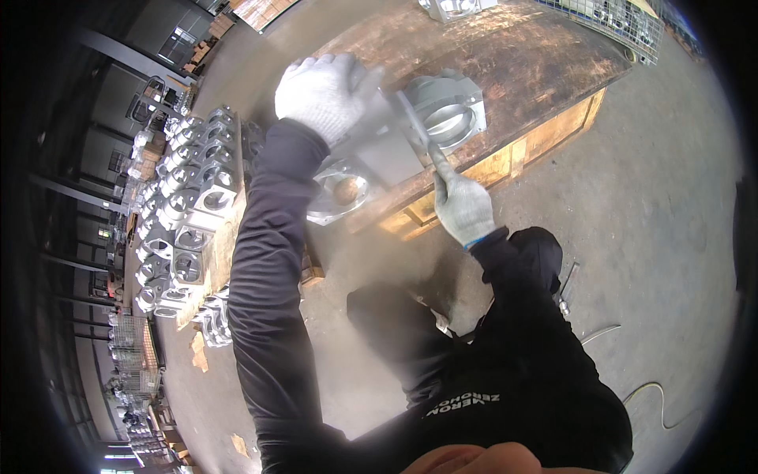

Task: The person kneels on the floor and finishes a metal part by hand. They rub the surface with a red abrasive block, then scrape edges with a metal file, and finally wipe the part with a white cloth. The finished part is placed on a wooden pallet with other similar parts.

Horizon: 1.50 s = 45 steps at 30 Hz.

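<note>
My left hand (322, 96), in a white knit glove, is closed over the far left part of a grey metal casting (387, 150); its fingertips are partly hidden. This casting is blurred and has a round-holed flange (344, 189) at its near left end. My right hand (464, 207), also gloved, is closed round the near end of a long, flat grey bar that looks like a file (418, 122). The bar slants away along the casting's right side. Just beyond it, a second casting (454, 110) with a wide round bore sits on the bench.
The worn wooden bench (521, 71) carries another casting (454, 8) at its far edge and a wire basket (616, 20) at far right. Rows of castings (189, 174) fill a pallet at left. A metal tool (567, 288) and hose (659, 403) lie on the floor at right.
</note>
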Each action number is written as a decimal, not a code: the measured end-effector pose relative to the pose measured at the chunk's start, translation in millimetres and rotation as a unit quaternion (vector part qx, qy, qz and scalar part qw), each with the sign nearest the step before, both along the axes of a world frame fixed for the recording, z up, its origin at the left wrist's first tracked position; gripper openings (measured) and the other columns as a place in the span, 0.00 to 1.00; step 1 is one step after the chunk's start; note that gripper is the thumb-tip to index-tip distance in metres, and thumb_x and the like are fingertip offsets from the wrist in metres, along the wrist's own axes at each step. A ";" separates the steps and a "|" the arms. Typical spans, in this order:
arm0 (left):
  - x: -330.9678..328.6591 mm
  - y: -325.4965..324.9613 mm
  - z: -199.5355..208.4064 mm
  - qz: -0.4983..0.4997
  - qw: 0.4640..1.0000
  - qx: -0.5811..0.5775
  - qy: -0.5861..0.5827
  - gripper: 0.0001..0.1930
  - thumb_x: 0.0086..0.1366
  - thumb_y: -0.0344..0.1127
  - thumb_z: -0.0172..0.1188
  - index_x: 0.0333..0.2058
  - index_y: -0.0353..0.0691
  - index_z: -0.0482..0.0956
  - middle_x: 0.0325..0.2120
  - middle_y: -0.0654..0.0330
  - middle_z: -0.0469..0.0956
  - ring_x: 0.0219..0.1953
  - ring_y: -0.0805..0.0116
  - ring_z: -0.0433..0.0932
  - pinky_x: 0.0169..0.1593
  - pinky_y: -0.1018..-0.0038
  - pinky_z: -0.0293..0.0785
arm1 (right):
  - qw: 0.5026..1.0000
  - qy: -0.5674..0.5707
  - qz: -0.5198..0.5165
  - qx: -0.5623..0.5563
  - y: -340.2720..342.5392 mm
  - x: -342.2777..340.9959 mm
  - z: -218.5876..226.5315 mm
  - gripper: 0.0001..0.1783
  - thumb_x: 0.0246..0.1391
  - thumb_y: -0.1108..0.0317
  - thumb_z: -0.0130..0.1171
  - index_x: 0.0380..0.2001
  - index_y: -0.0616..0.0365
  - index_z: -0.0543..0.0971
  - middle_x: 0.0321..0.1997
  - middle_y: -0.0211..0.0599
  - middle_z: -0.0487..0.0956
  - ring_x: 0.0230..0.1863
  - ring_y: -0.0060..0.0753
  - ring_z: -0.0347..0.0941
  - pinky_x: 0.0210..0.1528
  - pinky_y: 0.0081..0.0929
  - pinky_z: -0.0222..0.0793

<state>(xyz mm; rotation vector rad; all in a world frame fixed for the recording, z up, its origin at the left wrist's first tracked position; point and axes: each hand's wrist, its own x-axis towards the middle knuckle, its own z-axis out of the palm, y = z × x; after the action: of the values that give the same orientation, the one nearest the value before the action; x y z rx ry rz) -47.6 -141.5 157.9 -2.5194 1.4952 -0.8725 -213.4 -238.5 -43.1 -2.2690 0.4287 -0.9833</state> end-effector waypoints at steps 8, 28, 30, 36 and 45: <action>0.8 -10.0 -10.9 -0.236 0.967 0.091 -0.029 0.15 0.73 0.45 0.60 0.37 0.39 0.86 0.36 0.54 0.83 0.46 0.50 0.81 0.55 0.56 0.75 | 1.000 0.001 -0.017 -0.017 -4.1 4.7 -15.5 0.32 0.69 0.67 0.57 0.75 0.45 0.69 0.19 0.51 0.78 0.22 0.54 0.80 0.27 0.49 0.75; 14.0 0.6 -13.0 -0.307 0.949 0.066 -0.036 0.14 0.71 0.41 0.62 0.28 0.39 0.85 0.28 0.56 0.82 0.39 0.55 0.81 0.47 0.61 0.77 | 0.999 0.033 -0.027 -0.010 -11.8 -6.7 -19.9 0.33 0.71 0.69 0.54 0.77 0.51 0.64 0.30 0.58 0.84 0.27 0.61 0.81 0.30 0.49 0.78; 12.9 2.5 -13.9 -0.339 0.938 0.042 -0.058 0.14 0.71 0.40 0.62 0.27 0.39 0.85 0.27 0.56 0.81 0.39 0.55 0.80 0.47 0.61 0.77 | 0.999 0.012 -0.039 -0.023 -12.4 -3.5 -17.2 0.30 0.71 0.68 0.55 0.74 0.53 0.67 0.29 0.57 0.83 0.28 0.61 0.82 0.32 0.49 0.79; 0.8 10.6 -9.7 -0.344 0.936 0.046 -0.062 0.12 0.67 0.38 0.65 0.26 0.38 0.83 0.27 0.54 0.78 0.35 0.52 0.79 0.41 0.59 0.76 | 0.994 0.001 -0.032 -0.102 -6.3 -15.2 -15.8 0.35 0.59 0.69 0.61 0.71 0.54 0.72 0.23 0.48 0.78 0.26 0.55 0.78 0.31 0.48 0.76; -10.3 6.0 -8.9 -0.322 0.947 0.023 -0.004 0.07 0.63 0.31 0.65 0.27 0.36 0.82 0.29 0.51 0.79 0.41 0.48 0.80 0.47 0.56 0.76 | 0.993 0.062 -0.030 0.098 -24.5 -15.5 -9.2 0.31 0.68 0.68 0.58 0.74 0.49 0.70 0.37 0.57 0.84 0.32 0.58 0.82 0.36 0.48 0.79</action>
<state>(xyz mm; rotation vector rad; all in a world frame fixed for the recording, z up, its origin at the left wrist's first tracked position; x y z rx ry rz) -57.9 -135.5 149.0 -1.9866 2.3518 -0.8833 -228.9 -263.1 -52.3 -2.1557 0.6226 -0.7939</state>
